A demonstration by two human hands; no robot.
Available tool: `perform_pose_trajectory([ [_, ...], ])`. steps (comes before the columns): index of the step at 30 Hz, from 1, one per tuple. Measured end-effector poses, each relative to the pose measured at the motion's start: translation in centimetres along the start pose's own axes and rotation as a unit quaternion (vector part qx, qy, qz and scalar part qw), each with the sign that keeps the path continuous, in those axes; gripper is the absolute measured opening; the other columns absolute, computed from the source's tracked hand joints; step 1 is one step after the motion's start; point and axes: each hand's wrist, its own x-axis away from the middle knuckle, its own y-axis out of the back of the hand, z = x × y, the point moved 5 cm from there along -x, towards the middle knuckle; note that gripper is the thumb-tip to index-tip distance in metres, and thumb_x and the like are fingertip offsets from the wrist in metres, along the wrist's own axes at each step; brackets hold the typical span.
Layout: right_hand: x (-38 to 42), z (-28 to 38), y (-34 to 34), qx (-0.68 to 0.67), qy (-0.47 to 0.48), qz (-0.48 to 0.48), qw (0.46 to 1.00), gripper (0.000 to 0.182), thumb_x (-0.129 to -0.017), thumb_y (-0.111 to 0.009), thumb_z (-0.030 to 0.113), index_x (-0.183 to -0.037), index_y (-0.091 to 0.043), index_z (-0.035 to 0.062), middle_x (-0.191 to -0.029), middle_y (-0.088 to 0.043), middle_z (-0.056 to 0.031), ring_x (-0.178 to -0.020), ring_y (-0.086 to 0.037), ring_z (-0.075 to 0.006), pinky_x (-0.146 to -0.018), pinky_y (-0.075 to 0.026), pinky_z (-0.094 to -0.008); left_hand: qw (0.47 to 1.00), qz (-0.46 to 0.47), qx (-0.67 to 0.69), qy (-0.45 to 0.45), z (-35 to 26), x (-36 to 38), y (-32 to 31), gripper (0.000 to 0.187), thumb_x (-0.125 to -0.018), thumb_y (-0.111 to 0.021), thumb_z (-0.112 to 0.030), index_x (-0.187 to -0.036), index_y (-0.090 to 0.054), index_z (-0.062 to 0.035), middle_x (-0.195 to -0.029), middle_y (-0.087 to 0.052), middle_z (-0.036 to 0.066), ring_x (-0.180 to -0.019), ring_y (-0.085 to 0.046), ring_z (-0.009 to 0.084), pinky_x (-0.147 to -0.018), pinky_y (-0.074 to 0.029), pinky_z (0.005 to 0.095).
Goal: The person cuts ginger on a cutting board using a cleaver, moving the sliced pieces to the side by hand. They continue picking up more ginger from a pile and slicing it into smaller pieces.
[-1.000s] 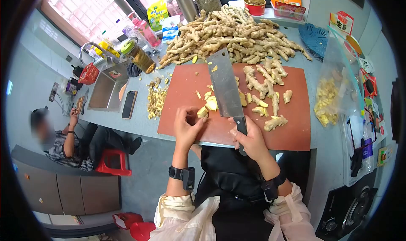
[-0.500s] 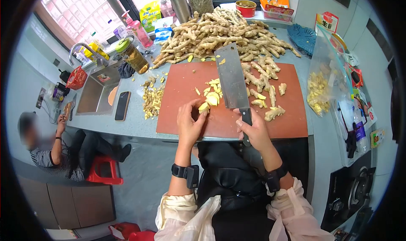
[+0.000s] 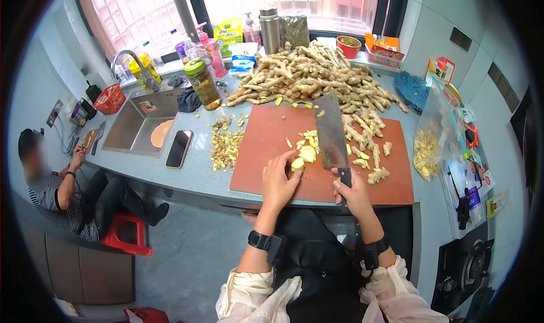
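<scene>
My right hand (image 3: 354,194) is closed around the black handle of a cleaver (image 3: 331,131), whose broad blade stands over the reddish-brown cutting board (image 3: 263,130). Left of the blade, my left hand (image 3: 279,178) has its fingers bent round a cut piece of ginger (image 3: 297,164) at the board's front. Yellow ginger slices (image 3: 308,152) lie just beyond that piece, beside the blade. To the right of the cleaver, unpeeled ginger roots (image 3: 362,127) and smaller knobs rest on the board.
A large ginger heap (image 3: 317,76) fills the counter behind the board. Ginger scraps (image 3: 226,147), a phone (image 3: 179,149) and a sink (image 3: 127,131) are to the left. A plastic bag of ginger slices (image 3: 428,150) stands right. A seated person (image 3: 68,198) is at far left.
The view has shifted, so the counter appears lower and further right. Both hands keep their holds on the ginger piece and the cleaver, and the blade stays beside the slices.
</scene>
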Motion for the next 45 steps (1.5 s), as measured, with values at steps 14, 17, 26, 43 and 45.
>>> perform_pose_trajectory([
  [14,0.0,0.0,-0.1,0.023,-0.006,-0.004,1.0,0.037,-0.1,-0.063,0.009,-0.134,-0.056,-0.003,-0.08,-0.063,-0.0048,-0.059,-0.058,-0.009,-0.055,-0.049,-0.0236,0.996,-0.048,0.054,-0.045,0.0,0.4,0.2,0.048,-0.082,-0.072,-0.002,-0.129,-0.067,-0.0119,-0.119,-0.069,0.011,-0.103,-0.067,0.0329,-0.086,-0.055,0.0425],
  [17,-0.2,-0.4,0.2,0.036,0.016,-0.009,0.999,0.033,-0.102,-0.062,0.013,-0.132,-0.057,0.0011,-0.078,-0.062,-0.0044,-0.057,-0.057,-0.0089,-0.055,-0.048,-0.0232,0.994,-0.069,0.065,-0.049,0.6,0.4,-0.2,0.044,-0.083,-0.07,-0.004,-0.126,-0.067,-0.012,-0.121,-0.068,0.012,-0.107,-0.066,0.0359,-0.088,-0.053,0.045],
  [26,-0.7,-0.9,0.7,0.037,0.021,0.002,0.999,0.039,-0.102,-0.065,0.013,-0.136,-0.055,-0.0031,-0.079,-0.059,-0.0044,-0.058,-0.054,-0.0086,-0.053,-0.045,-0.0218,0.994,-0.07,0.087,-0.022,0.8,0.6,-0.4,0.046,-0.081,-0.066,0.002,-0.126,-0.064,-0.0111,-0.12,-0.064,0.011,-0.117,-0.061,0.0368,-0.098,-0.048,0.0474],
  [43,-0.5,-0.8,0.5,0.046,0.026,0.0,0.999,0.042,-0.101,-0.064,0.015,-0.137,-0.054,-0.0032,-0.077,-0.057,-0.0033,-0.055,-0.052,-0.0074,-0.05,-0.042,-0.0202,0.995,-0.043,0.088,-0.005,0.8,0.5,-0.4,0.045,-0.082,-0.069,0.0,-0.125,-0.065,-0.0117,-0.118,-0.064,0.01,-0.115,-0.061,0.036,-0.097,-0.048,0.0468],
  [45,-0.5,-0.7,0.6,0.057,0.015,-0.001,0.998,0.042,-0.101,-0.064,0.014,-0.138,-0.054,-0.0035,-0.078,-0.057,-0.0033,-0.055,-0.051,-0.0074,-0.05,-0.042,-0.0202,0.996,-0.037,0.085,-0.004,0.7,0.6,-0.3,0.045,-0.082,-0.067,0.001,-0.125,-0.063,-0.0114,-0.118,-0.063,0.01,-0.115,-0.06,0.036,-0.097,-0.048,0.0469],
])
